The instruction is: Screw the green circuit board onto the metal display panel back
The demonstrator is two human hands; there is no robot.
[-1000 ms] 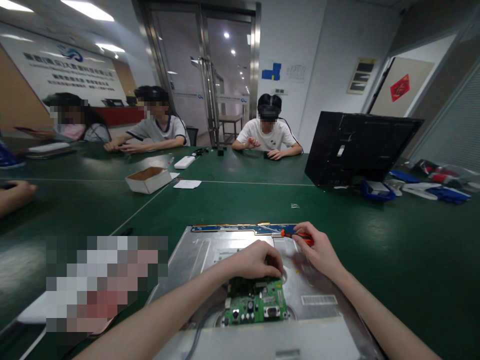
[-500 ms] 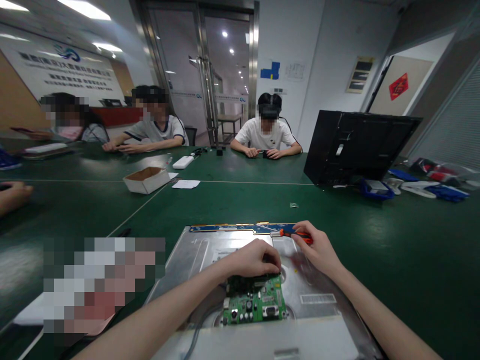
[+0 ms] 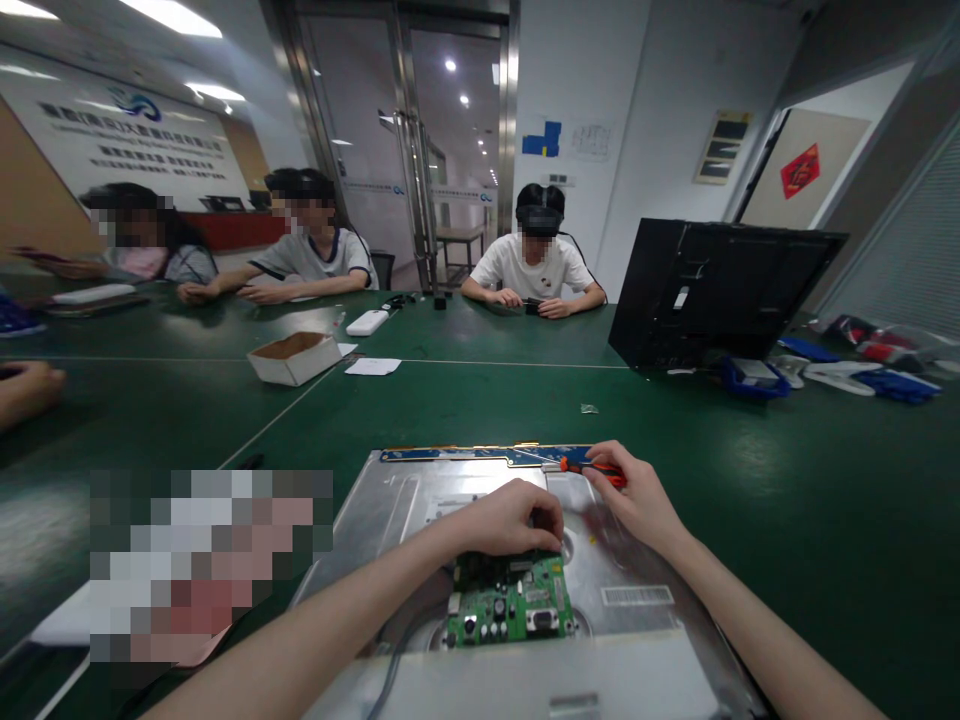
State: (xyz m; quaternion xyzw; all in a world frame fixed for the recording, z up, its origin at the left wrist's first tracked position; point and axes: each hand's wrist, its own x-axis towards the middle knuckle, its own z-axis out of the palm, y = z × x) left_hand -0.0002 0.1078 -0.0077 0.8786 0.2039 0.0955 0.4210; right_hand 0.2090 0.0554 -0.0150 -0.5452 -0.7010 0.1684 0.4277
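Observation:
In front of me lies a silver metal display panel (image 3: 637, 560), back side up. A green circuit board (image 3: 517, 605) sits in its middle, with a grey cable to its left. My left hand (image 3: 514, 520) is bent over the board's upper edge, fingers closed together; whatever they pinch is hidden. My right hand (image 3: 630, 490) grips an orange and black screwdriver (image 3: 574, 465) by its handle. The shaft points left along the narrow blue circuit strip (image 3: 457, 455) at the panel's far edge; I cannot tell whether the tip touches it.
A black monitor (image 3: 712, 295) stands at the right, near a blue tray (image 3: 754, 378). Left of centre is an open white box (image 3: 294, 358), with paper (image 3: 373, 367) beside it. A blurred-out item (image 3: 202, 570) lies left of the panel. Several people sit around the green table (image 3: 510, 395).
Both my hands, the screwdriver and the panel stay nearly in place. The view shifts very slightly. At the left, a seated person's hand moves a little leftward.

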